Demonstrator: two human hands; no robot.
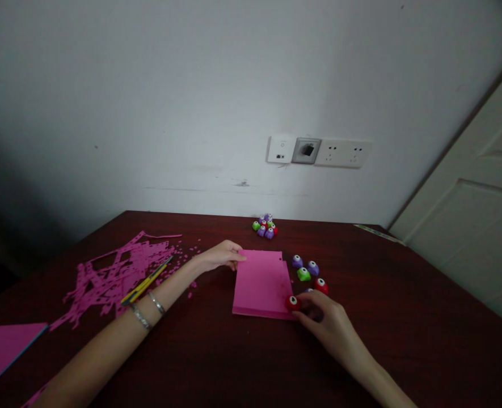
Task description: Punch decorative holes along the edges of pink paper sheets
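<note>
Short of the back edge of the dark red-brown table (216, 351), the left hand (222, 256) pinches rectangular pink paper sheets (260, 283) near their far left corner, likely steadying them; the right hand (330, 320) has fingers closed round a red, white-topped plastic punch (292, 304) at their near right corner.

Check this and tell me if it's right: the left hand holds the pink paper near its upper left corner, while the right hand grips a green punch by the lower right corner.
One error: the punch in the right hand is red, not green, as the head view shows. The rest stands.
</note>
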